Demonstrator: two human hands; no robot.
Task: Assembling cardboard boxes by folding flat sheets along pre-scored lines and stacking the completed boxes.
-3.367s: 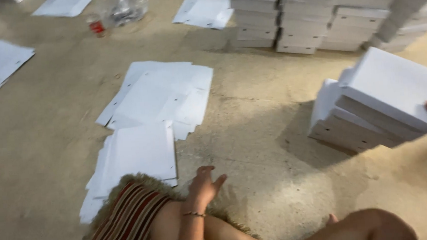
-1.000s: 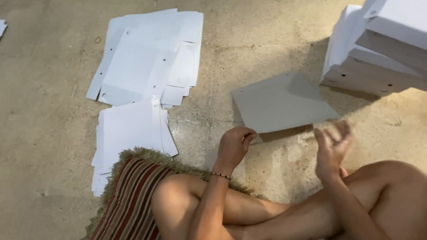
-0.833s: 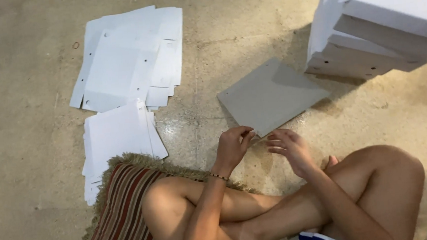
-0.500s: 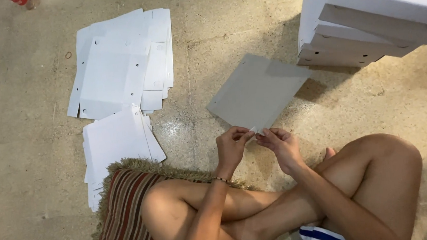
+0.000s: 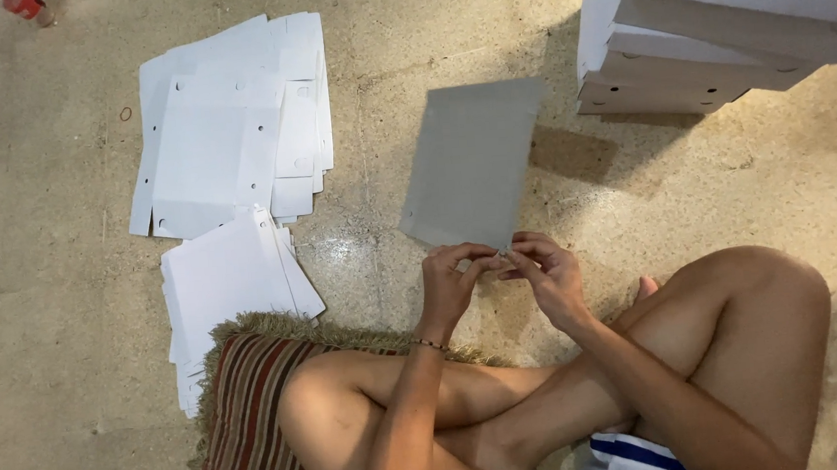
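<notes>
Down on the floor (image 5: 74,367), a person sits cross-legged with a striped fringed cushion (image 5: 255,423) beneath the left thigh. Both hands meet at the near edge of a flat grey cardboard sheet (image 5: 472,162), which lies in front of the knees with its far end pointing toward a stack of white folded boxes (image 5: 719,37). The left hand (image 5: 449,282) has its fingers (image 5: 469,253) curled closed, pinching the sheet's near edge; a thin bracelet (image 5: 433,344) circles that wrist. The right hand (image 5: 551,273) is just beside it, fingers (image 5: 527,247) likewise bent in and gripping the same edge, the fingertips of the two hands almost touching. To the left of the grey sheet, well apart from it, two loose piles of white flat cardboard blanks lie on the floor: a larger one (image 5: 234,130) farther away and a smaller one (image 5: 226,288) just beside the cushion. A small red object (image 5: 26,6) sits at the top left corner.
</notes>
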